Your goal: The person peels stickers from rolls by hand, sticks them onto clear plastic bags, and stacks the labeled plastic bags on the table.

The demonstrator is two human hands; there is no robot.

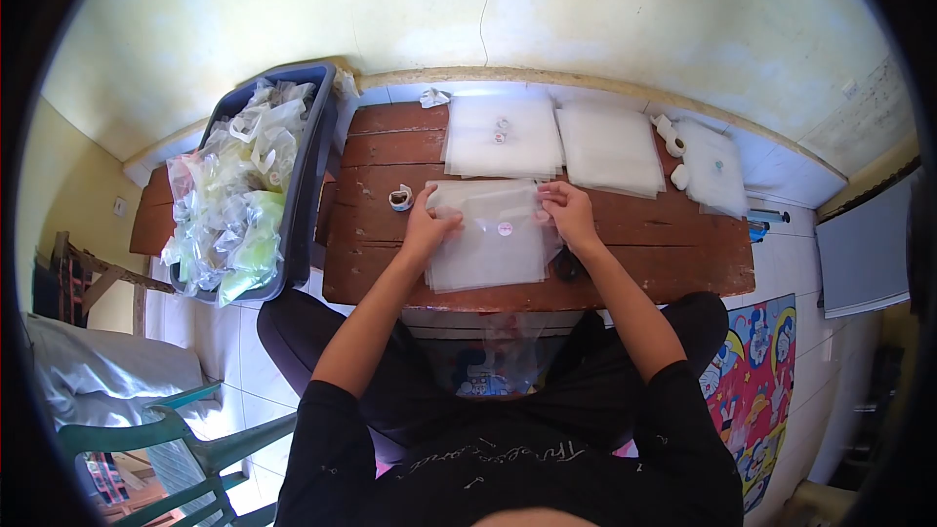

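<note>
A stack of clear plastic bags point(478, 263) lies in front of me on the brown wooden table point(381, 259). The top bag carries a small round pinkish sticker point(505, 229). At the stack's left edge, my left hand point(427, 226) is closed on the top plastic bag, thumb over it. My right hand point(569, 213) pinches the upper right corner of that same bag between thumb and fingers. Left of the stack sits a small roll with a dark centre point(401, 197). A dark object point(566, 263), hard to make out, rests below my right hand.
Further stacks of plastic bags point(610, 151) line the table's back, with white rolls point(669, 135) among them at the right. A dark tub point(314, 151) full of crumpled plastic stands at the left. Nearby are a green chair point(210, 449) and a colourful mat point(756, 381).
</note>
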